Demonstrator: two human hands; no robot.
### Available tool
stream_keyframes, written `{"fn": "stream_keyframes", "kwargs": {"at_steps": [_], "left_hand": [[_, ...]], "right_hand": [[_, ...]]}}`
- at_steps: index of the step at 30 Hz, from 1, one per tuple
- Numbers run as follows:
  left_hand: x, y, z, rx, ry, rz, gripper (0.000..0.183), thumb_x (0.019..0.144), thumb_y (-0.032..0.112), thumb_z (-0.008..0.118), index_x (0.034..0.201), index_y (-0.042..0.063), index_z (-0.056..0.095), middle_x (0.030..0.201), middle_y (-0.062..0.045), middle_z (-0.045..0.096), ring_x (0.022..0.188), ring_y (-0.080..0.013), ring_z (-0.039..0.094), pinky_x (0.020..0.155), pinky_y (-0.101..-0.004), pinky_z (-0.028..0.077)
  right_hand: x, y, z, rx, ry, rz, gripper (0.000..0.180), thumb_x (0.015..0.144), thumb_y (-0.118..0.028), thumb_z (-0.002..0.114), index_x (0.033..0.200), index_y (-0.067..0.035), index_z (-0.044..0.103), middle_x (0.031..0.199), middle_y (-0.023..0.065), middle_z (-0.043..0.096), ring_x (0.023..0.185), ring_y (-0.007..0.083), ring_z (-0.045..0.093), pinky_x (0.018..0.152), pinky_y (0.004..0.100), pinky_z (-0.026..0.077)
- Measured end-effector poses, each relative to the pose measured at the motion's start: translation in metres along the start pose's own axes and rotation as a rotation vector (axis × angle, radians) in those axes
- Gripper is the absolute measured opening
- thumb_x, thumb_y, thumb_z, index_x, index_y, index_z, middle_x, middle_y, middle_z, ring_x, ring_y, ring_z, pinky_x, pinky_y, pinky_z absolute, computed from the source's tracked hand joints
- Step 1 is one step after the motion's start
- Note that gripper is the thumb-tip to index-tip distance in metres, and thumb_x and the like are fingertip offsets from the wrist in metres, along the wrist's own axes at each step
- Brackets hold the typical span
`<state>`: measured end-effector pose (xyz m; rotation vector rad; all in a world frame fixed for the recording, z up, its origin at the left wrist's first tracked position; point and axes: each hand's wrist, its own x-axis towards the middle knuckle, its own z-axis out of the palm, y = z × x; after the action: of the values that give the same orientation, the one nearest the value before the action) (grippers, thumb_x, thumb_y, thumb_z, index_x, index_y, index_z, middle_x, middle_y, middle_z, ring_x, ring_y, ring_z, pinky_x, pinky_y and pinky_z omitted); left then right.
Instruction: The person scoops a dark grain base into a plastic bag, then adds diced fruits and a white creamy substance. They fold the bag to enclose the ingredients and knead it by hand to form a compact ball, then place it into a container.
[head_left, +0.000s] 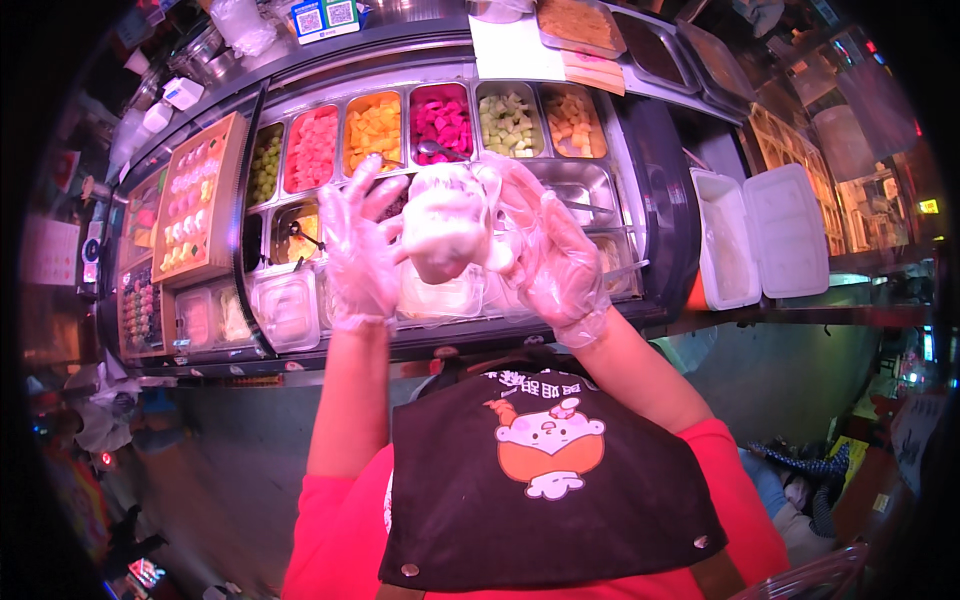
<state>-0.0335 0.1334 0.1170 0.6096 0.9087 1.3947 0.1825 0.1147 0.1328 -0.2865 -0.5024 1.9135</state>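
A soft, lumpy white ball of what looks like stretchy dough (446, 217) is held up above the counter, with a darker pinkish patch on its near side. My right hand (559, 259), in a clear plastic glove, grips it from the right, and part of the white stuff hangs by the thumb. My left hand (361, 247), gloved likewise, is at its left side with fingers spread. Its fingertips come close to the ball; whether they touch is unclear. Beneath lies a clear plastic box (442, 292), partly hidden by the ball.
Steel pans of diced pink fruit (311, 146), orange fruit (373, 124), magenta dragon fruit (441, 120) and green melon (510, 124) line the counter. A wooden tray of small sweets (196, 195) stands left. At right is a white lidded box (724, 240), its lid raised.
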Motion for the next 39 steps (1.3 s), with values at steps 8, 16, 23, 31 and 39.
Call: {"fn": "stream_keyframes", "kwargs": {"at_steps": [8,16,23,31,39], "left_hand": [[0.007,-0.084,0.007,-0.658,-0.137,-0.335,0.063,0.103,0.049,0.059,0.137,-0.003,0.054,0.127,-0.018,0.065,0.120,-0.0323,0.064,0.098,-0.0480,0.056],[-0.004,-0.065,0.019,-0.104,-0.221,-0.334,0.079,0.102,0.072,0.041,0.127,0.000,0.065,0.095,-0.007,0.073,0.072,-0.0149,0.070,0.053,-0.0254,0.052],[-0.001,-0.092,0.060,-0.001,0.025,-0.282,0.083,0.101,0.075,0.036,0.144,0.006,0.054,0.132,-0.009,0.065,0.123,-0.0213,0.060,0.104,-0.0333,0.048],[0.022,-0.101,0.048,-0.278,0.201,-0.407,0.083,0.104,0.074,0.023,0.141,0.006,0.053,0.112,-0.010,0.070,0.092,-0.0248,0.071,0.077,-0.0388,0.061],[0.021,-0.128,0.093,-0.112,0.022,-0.219,0.101,0.098,0.081,0.029,0.160,0.002,0.028,0.150,-0.016,0.053,0.136,-0.0309,0.053,0.114,-0.0482,0.041]], "right_hand": [[-0.006,0.010,-0.060,0.151,0.136,-0.004,0.046,0.110,-0.022,0.047,0.151,-0.002,0.046,0.154,0.0182,0.051,0.117,0.0238,0.067,0.086,0.0325,0.061],[0.016,-0.017,-0.021,-1.644,0.008,-0.527,0.023,0.097,-0.011,0.061,0.114,0.000,0.072,0.096,0.0193,0.074,0.082,0.0304,0.074,0.074,0.0379,0.059],[0.069,-0.059,0.070,-2.402,-0.690,0.683,0.051,0.064,-0.009,0.081,0.112,0.000,0.069,0.091,0.0181,0.073,0.088,0.0363,0.073,0.074,0.0414,0.060],[0.069,-0.046,-0.014,-1.648,-0.500,-0.959,0.038,0.088,-0.002,0.068,0.126,0.007,0.064,0.125,0.0238,0.068,0.111,0.0355,0.070,0.096,0.0412,0.058],[0.031,-0.011,-0.098,-0.238,0.511,-0.150,0.073,0.110,-0.056,0.036,0.151,0.003,0.046,0.133,0.0128,0.064,0.119,0.0229,0.065,0.098,0.0338,0.055]]}}
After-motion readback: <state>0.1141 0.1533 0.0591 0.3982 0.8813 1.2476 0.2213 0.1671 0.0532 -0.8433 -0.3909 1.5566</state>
